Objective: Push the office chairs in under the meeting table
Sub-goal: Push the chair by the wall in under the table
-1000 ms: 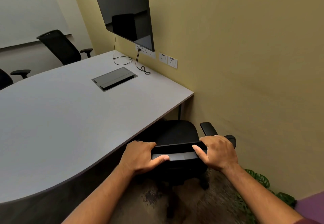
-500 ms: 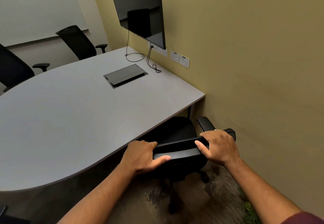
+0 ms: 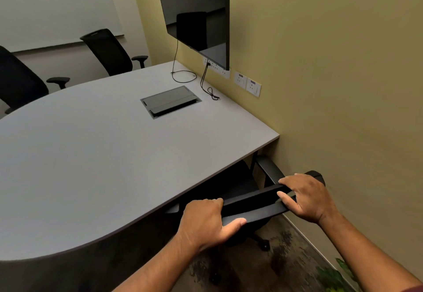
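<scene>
A black office chair (image 3: 254, 202) stands at the near right corner of the grey meeting table (image 3: 103, 154), close to the yellow wall. Its seat lies partly under the tabletop edge. My left hand (image 3: 206, 220) grips the left end of the chair's top rail, thumb on the near side. My right hand (image 3: 304, 196) grips the right end of the same rail. The chair's right armrest (image 3: 269, 168) pokes out beside the wall. Two more black chairs, one at the far side (image 3: 109, 51) and one at the far left (image 3: 18, 81), stand back from the table.
A dark wall screen (image 3: 196, 14) hangs over the table's right end, with cables (image 3: 206, 85) trailing onto the top. A grey cable hatch (image 3: 170, 101) is set into the tabletop. Wall sockets (image 3: 248, 83) sit beside it. Green plant leaves (image 3: 332, 275) show at the floor, bottom right.
The chair has rolled forward, its seat going further under the tabletop. Both hands stayed on the top rail and moved with it. My view shifted left, showing more of the far chairs.
</scene>
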Tool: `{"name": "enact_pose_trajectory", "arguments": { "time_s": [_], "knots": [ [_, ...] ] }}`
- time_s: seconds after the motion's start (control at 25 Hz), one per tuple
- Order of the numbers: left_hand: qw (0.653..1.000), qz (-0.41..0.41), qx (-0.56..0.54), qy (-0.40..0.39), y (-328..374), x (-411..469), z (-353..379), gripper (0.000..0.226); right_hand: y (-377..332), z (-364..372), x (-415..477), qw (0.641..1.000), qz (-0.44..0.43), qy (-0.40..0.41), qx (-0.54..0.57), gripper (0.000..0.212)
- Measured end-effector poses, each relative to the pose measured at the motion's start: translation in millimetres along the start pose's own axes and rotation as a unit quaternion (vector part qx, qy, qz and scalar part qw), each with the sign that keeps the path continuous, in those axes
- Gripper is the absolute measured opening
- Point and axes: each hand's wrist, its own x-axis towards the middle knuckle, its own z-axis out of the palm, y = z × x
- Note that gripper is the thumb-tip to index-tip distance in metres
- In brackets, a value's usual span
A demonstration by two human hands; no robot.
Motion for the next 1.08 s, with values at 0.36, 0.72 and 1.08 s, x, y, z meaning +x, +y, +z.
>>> {"name": "enact_pose_trajectory", "arguments": {
  "time_s": [0.36, 0.72, 1.08],
  "knots": [
    [0.995, -0.099, 0.021, 0.017, 11.0, 30.7, 7.7, 0.089, 47.1, 32.0, 58.1, 0.998, -0.047, -0.021, 0.029, 0.073],
    [0.984, -0.174, 0.012, 0.026, 25.0, 82.3, 14.5, 0.088, 94.5, 54.3, 125.4, 0.993, -0.112, -0.011, 0.040, 0.060],
    [0.975, -0.220, 0.019, 0.021, 26.5, 123.2, 15.4, 0.093, 120.5, 70.9, 173.2, 0.987, -0.150, -0.028, 0.049, 0.064]
  ]
}}
